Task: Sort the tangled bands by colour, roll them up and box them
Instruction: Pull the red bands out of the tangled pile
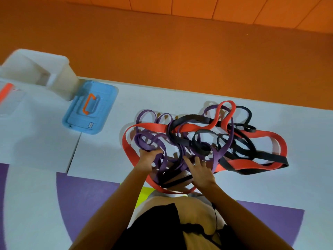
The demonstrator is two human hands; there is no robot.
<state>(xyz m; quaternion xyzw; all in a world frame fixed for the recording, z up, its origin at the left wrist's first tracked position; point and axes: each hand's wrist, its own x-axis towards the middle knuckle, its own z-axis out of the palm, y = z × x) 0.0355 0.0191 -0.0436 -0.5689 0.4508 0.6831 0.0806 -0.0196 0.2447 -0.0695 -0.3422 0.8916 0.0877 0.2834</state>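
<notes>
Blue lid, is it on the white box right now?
No, the blue lid lies flat on the white surface beside the white box.

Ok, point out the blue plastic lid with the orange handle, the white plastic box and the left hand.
Blue plastic lid with orange handle (90,107): head view, recess under the handle.
White plastic box (67,85): head view, side wall.
Left hand (147,158): head view, back of the hand, gripping purple bands (144,144).
</notes>
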